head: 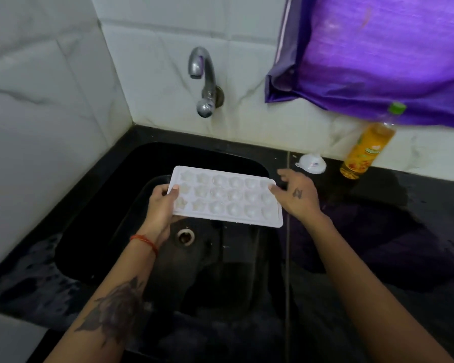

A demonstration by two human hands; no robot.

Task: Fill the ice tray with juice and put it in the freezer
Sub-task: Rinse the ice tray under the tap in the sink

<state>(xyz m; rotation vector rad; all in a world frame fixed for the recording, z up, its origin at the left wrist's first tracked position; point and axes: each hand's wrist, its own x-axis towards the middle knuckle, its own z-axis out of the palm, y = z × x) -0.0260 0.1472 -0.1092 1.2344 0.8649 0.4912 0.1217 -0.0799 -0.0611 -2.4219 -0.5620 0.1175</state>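
Note:
A white ice tray (227,197) with star-shaped and round cells is held level above the black sink (95,205). My left hand (163,205) grips its left short edge, thumb on top. My right hand (296,195) is at the tray's right edge with the fingers spread, the fingertips touching or just beside the rim. A bottle of orange juice (367,145) with a green cap stands on the black counter at the back right, against the wall.
A chrome tap (203,79) juts from the tiled wall above the sink, whose drain (186,237) shows under the tray. A small white cap-like object (312,163) lies on the counter (378,231) left of the bottle. A purple bag (378,53) hangs over the bottle.

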